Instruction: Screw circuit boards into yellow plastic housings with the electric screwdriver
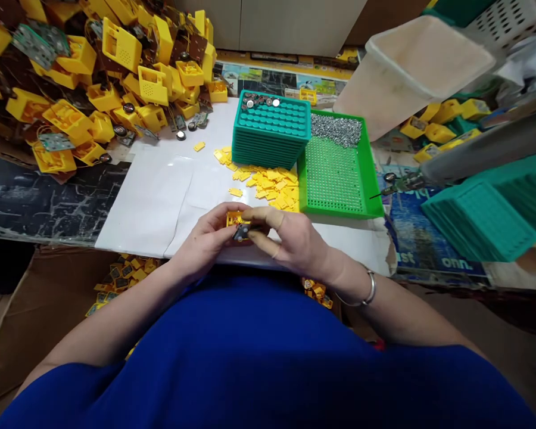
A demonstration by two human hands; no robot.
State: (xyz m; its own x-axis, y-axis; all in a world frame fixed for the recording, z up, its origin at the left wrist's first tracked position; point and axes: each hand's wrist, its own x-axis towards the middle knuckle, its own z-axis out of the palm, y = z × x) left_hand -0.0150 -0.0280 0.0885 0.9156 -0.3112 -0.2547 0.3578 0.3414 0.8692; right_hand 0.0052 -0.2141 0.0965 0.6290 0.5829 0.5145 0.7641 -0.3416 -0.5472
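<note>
Near the front edge of the white work surface (149,202), my left hand (203,241) is closed around a small yellow plastic housing (233,218). Its thumb presses at the near side. My right hand (295,238), with coverings on some fingertips, pinches a small dark part (240,232) against the housing's open side. The fingers hide much of this part, so its kind cannot be made out. Just beyond my hands lies a heap of small flat yellow plastic pieces (274,186).
A stack of teal trays (270,146) carries round metal discs on top. Beside it, a green basket (374,179) holds silver screws (337,130). An electric screwdriver (411,179) reaches in from the right. Yellow housings (120,47) with wires are piled at left.
</note>
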